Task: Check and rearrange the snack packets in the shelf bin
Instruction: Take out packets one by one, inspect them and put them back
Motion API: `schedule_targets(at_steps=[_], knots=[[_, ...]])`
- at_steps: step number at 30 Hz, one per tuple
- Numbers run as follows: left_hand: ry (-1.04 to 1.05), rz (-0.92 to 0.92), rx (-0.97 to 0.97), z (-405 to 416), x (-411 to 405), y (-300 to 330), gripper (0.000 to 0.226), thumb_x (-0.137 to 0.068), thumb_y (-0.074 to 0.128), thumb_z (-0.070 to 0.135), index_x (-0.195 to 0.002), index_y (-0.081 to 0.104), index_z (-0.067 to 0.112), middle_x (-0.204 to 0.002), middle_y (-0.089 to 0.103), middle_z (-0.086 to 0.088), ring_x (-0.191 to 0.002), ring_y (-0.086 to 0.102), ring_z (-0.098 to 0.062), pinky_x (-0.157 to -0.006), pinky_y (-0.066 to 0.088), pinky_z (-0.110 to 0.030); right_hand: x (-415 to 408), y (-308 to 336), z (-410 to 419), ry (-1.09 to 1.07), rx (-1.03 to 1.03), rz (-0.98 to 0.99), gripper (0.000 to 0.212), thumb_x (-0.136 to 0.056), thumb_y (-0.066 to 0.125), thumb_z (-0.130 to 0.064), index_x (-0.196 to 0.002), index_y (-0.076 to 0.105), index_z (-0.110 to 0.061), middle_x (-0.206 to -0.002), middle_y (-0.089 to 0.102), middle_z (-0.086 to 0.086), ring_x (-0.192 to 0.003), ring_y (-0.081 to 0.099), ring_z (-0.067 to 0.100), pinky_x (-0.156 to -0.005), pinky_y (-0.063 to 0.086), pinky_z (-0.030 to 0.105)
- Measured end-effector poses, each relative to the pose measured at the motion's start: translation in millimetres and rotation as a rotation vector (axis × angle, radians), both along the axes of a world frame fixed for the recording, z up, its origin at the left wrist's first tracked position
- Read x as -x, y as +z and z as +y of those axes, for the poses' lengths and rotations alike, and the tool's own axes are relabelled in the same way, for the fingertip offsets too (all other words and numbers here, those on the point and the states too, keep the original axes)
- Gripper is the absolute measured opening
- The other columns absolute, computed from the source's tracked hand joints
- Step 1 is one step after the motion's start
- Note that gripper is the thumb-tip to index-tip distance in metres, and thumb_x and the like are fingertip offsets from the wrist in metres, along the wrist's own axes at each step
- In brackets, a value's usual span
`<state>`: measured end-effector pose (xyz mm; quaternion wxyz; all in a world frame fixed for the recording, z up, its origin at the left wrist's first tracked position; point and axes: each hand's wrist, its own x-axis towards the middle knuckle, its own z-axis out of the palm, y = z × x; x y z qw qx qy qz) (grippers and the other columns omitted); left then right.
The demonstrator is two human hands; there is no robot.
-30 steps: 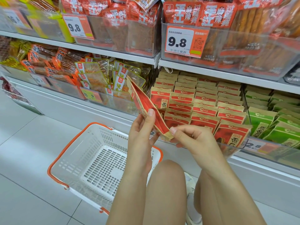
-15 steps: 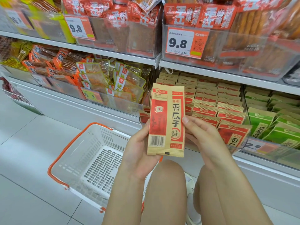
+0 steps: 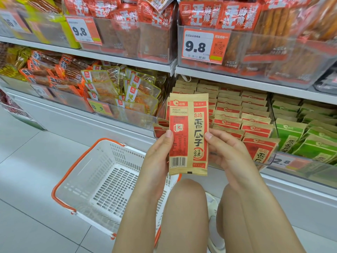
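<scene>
Basket (image 3: 87, 181), white with orange rim, sits on the floor left of the knees. Left hand (image 3: 158, 157) and right hand (image 3: 228, 154) pinch the red-and-tan packet (image 3: 188, 134) by its edges, upright, blocking part of the shelf bin (image 3: 269, 159). Since half a second ago it's barely moved, just raised a bit closer.

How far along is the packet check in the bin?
Done: most red packets stand in neat rows in the bin.
In hand: the left hand and right hand hold one packet upright, printed side and barcode facing the camera.
Left: return it to the bin, where a front packet leans forward. The basket holds nothing.
</scene>
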<state>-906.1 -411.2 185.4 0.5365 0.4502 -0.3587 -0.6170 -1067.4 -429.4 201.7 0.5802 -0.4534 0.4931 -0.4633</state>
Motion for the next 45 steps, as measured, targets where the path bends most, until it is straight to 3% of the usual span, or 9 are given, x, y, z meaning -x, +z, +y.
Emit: schedule_targets(at_steps=[6, 9, 12, 15, 18, 22, 27, 35, 45], knots=[[0.011, 0.015, 0.006, 0.3, 2.1, -0.4, 0.048, -0.092, 0.05, 0.043, -0.126, 0.065, 0.012, -0.117, 0.072, -0.012, -0.113, 0.067, -0.03, -0.102, 0.05, -0.048, -1.6, 4.6, 0.4, 0.064, -0.026, -0.066, 0.028, -0.087, 0.06, -0.025, -0.114, 0.065, -0.018, -0.097, 0.075, 0.006, -0.085, 0.071, 0.019, -0.074, 0.057, 0.037], [0.123, -0.151, 0.053, -2.7, 4.0, -5.5, 0.04, -0.093, 0.06, 0.028, -0.132, 0.059, 0.017, -0.112, 0.073, 0.002, -0.102, 0.069, -0.008, -0.086, 0.056, -0.025, -2.9, 3.0, -0.2, -0.009, -0.003, -0.026, 0.02, -0.092, 0.059, -0.017, -0.111, 0.064, -0.018, -0.094, 0.075, 0.005, -0.084, 0.072, 0.02, -0.076, 0.058, 0.04], [0.093, -0.348, 0.102, -1.9, 9.4, -12.7, 0.062, -0.086, 0.076, 0.021, -0.14, 0.046, 0.029, -0.118, 0.063, 0.021, -0.098, 0.063, 0.009, -0.079, 0.05, -0.009, -5.9, 1.3, -1.8, -0.125, 0.063, 0.042, 0.019, -0.09, 0.063, -0.015, -0.107, 0.062, -0.022, -0.092, 0.075, 0.001, -0.084, 0.072, 0.015, -0.074, 0.058, 0.036], [-0.03, -0.468, 0.104, 0.6, 20.3, -17.2, 0.076, -0.076, 0.084, 0.033, -0.137, 0.039, 0.046, -0.117, 0.062, 0.035, -0.108, 0.056, 0.016, -0.095, 0.047, -0.014, -11.9, 2.1, -1.3, -0.137, 0.103, 0.055, 0.022, -0.087, 0.067, -0.013, -0.103, 0.059, -0.026, -0.095, 0.073, -0.001, -0.079, 0.072, 0.01, -0.067, 0.058, 0.029], [-0.015, -0.557, 0.117, 0.7, 27.9, -17.7, 0.094, -0.065, 0.081, 0.053, -0.146, 0.034, 0.046, -0.132, 0.06, 0.016, -0.12, 0.056, 0.003, -0.103, 0.048, -0.03, -17.1, 2.1, 2.3, -0.121, 0.166, 0.152, 0.026, -0.083, 0.072, -0.015, -0.101, 0.058, -0.028, -0.093, 0.072, -0.005, -0.079, 0.07, 0.006, -0.071, 0.058, 0.026], [-0.08, -0.333, 0.091, 1.3, 20.5, -14.8, 0.061, -0.077, 0.084, 0.018, -0.115, 0.05, 0.05, -0.098, 0.07, 0.03, -0.096, 0.063, 0.012, -0.083, 0.051, -0.015, -17.6, 8.9, 1.6, -0.137, 0.21, 0.177, 0.014, -0.082, 0.07, -0.029, -0.095, 0.065, -0.025, -0.092, 0.072, -0.006, -0.082, 0.07, 0.008, -0.071, 0.056, 0.023], [-0.187, -0.235, 0.056, 4.4, 10.2, -14.9, 0.091, -0.061, 0.084, 0.038, -0.143, 0.044, 0.04, -0.126, 0.065, 0.009, -0.122, 0.06, -0.014, -0.101, 0.049, -0.032, -16.9, 32.7, -11.5, -0.195, 0.293, 0.147, 0.008, -0.085, 0.068, -0.03, -0.086, 0.07, -0.022, -0.086, 0.073, -0.002, -0.084, 0.07, 0.012, -0.079, 0.057, 0.03], [-0.248, -0.236, 0.073, 4.5, 7.7, -10.5, 0.096, -0.061, 0.082, 0.037, -0.148, 0.042, 0.032, -0.134, 0.062, 0.015, -0.129, 0.054, -0.009, -0.113, 0.04, -0.041, -21.0, 46.1, -15.2, -0.199, 0.331, 0.139, 0.007, -0.086, 0.069, -0.024, -0.085, 0.071, -0.017, -0.079, 0.072, -0.005, -0.079, 0.068, 0.013, -0.078, 0.057, 0.032], [-0.244, -0.208, 0.082, 4.0, 5.9, -9.6, 0.082, -0.071, 0.077, 0.022, -0.146, 0.044, 0.031, -0.122, 0.068, 0.015, -0.114, 0.063, -0.006, -0.094, 0.05, -0.025, -19.6, 41.4, -17.1, -0.202, 0.308, 0.118, 0.008, -0.089, 0.066, -0.022, -0.085, 0.071, -0.018, -0.079, 0.072, -0.005, -0.079, 0.068, 0.013, -0.081, 0.057, 0.037]])
